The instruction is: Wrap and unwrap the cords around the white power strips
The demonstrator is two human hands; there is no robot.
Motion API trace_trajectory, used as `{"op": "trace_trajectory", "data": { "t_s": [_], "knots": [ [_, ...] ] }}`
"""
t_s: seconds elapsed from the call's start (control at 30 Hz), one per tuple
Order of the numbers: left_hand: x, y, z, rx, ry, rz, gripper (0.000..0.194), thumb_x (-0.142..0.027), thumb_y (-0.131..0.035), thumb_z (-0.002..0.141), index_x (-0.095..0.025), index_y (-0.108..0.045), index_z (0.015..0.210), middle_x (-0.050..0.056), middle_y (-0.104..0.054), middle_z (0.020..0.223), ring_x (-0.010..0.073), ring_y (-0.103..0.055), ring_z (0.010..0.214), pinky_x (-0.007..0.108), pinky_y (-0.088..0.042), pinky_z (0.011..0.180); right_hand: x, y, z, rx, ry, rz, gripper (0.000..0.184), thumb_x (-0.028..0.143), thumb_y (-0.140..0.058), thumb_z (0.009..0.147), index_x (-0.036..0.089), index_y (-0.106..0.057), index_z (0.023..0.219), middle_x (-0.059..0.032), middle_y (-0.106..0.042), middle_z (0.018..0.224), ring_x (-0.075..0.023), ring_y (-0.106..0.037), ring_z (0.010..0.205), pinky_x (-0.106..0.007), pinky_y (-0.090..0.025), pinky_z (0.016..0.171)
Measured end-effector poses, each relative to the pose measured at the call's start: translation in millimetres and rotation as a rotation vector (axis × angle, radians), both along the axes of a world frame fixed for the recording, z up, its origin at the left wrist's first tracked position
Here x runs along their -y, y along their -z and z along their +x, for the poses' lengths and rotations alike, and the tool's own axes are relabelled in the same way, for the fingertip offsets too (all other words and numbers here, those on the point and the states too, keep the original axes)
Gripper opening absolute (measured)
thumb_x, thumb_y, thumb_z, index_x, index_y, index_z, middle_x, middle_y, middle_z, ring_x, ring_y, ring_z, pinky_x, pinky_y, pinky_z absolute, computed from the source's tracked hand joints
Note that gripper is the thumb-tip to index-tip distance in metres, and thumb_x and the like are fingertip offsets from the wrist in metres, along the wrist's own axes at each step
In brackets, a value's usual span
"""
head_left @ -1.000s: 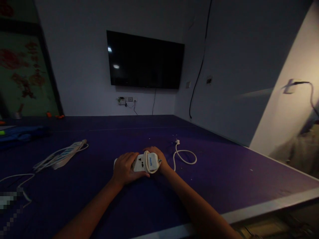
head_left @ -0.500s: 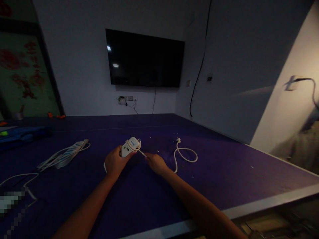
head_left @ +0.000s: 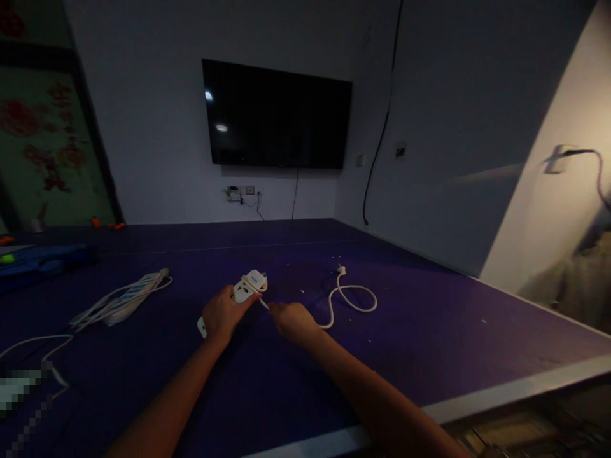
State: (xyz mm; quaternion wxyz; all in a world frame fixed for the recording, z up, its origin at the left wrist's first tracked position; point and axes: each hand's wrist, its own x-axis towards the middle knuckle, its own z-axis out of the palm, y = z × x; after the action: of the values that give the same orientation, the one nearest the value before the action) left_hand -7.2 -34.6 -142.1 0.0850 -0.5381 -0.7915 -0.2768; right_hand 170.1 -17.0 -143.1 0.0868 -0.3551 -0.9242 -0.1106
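A white power strip (head_left: 242, 292) slants up to the right in my left hand (head_left: 223, 313), whose fingers are closed round its middle. Its far end carries a blue label and has white cord looped around it. My right hand (head_left: 292, 319) pinches the white cord (head_left: 330, 305) a short way from the strip. Beyond that hand the cord runs right over the purple surface, makes a loop, and ends in a plug (head_left: 342, 270). The palm hides the strip's middle.
On the left lies a second power strip (head_left: 128, 300) wrapped in its own cord. Blue cloth (head_left: 52, 259) lies behind it. A pale border (head_left: 515, 388) edges the purple surface (head_left: 405, 356). A television (head_left: 279, 114) hangs on the far wall, and a black cable (head_left: 382, 137) runs down the right wall.
My right hand has moved slightly left and down, closer to the strip, with the cord in it. The strip has dropped a little, and the cord near my right hand has shifted left.
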Motion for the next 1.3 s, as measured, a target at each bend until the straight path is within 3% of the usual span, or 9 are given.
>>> {"op": "trace_trajectory", "data": {
  "t_s": [0.33,0.53,0.63,0.8,1.0,1.13,1.3],
  "knots": [
    [4,-1.2,0,-0.242,0.184,-0.031,0.064,-0.066,-0.024,0.082,-0.015,-0.058,0.102,0.014,-0.066,0.091,0.0262,-0.063,0.083,0.032,-0.041,0.069,-3,-2.7,8,-0.078,0.004,0.08,0.029,0.019,-0.034,0.091,0.016,-0.052,0.113,-0.0113,-0.064,0.095,-0.0201,-0.063,0.079,-0.028,-0.047,0.062],
    [4,-1.9,4,-0.361,0.275,-0.046,0.089,-0.075,-0.038,0.069,-0.006,-0.044,0.126,0.021,-0.062,0.102,0.0332,-0.06,0.093,0.04,-0.042,0.079,-6,0.0,14,-0.092,-0.045,0.125,0.03,0.018,-0.034,0.092,0.017,-0.05,0.117,-0.0106,-0.062,0.099,-0.0194,-0.061,0.084,-0.028,-0.046,0.066],
    [5,-2.1,6,-0.372,0.317,-0.034,0.095,-0.079,-0.041,0.063,-0.006,-0.046,0.122,0.022,-0.062,0.1,0.0348,-0.059,0.093,0.042,-0.042,0.08,-6,0.3,17,-0.115,-0.077,0.148,0.026,0.02,-0.036,0.092,0.018,-0.053,0.112,-0.0099,-0.062,0.1,-0.0182,-0.059,0.086,-0.027,-0.045,0.068],
    [8,3.3,11,-0.35,0.381,-0.02,0.078,-0.079,-0.04,0.064,-0.013,-0.058,0.102,0.017,-0.064,0.09,0.0323,-0.061,0.084,0.04,-0.042,0.074,-7,-1.3,19,-0.183,-0.079,0.238,0.024,0.031,-0.04,0.092,0.019,-0.061,0.097,-0.0069,-0.063,0.091,-0.0165,-0.056,0.082,-0.026,-0.04,0.066],
    [7,8.5,13,-0.373,0.483,-0.018,0.074,-0.076,-0.044,0.064,-0.015,-0.058,0.103,0.016,-0.064,0.096,0.0305,-0.059,0.09,0.04,-0.041,0.079,-12,-4.8,26,-0.356,-0.078,0.274,0.033,0.045,-0.046,0.088,0.018,-0.064,0.092,-0.0078,-0.064,0.09,-0.0188,-0.053,0.084,-0.031,-0.034,0.071],
    [8,9.0,11,-0.414,0.608,-0.003,0.068,-0.073,-0.053,0.061,-0.019,-0.058,0.102,0.012,-0.064,0.096,0.0285,-0.059,0.091,0.04,-0.04,0.083,-17,-5.4,31,-0.377,-0.215,0.217,0.032,0.046,-0.05,0.085,0.02,-0.064,0.097,-0.0067,-0.063,0.092,-0.0179,-0.053,0.087,-0.03,-0.031,0.074],
    [11,4.7,7,-0.465,0.759,0.025,0.071,-0.073,-0.057,0.057,-0.019,-0.058,0.103,0.011,-0.063,0.095,0.0269,-0.058,0.088,0.038,-0.04,0.08,-19,-7.0,28,-0.484,-0.313,0.038,0.036,0.047,-0.064,0.074,0.02,-0.065,0.098,-0.004,-0.065,0.088,-0.0159,-0.057,0.086,-0.029,-0.03,0.076]
  ]
}}
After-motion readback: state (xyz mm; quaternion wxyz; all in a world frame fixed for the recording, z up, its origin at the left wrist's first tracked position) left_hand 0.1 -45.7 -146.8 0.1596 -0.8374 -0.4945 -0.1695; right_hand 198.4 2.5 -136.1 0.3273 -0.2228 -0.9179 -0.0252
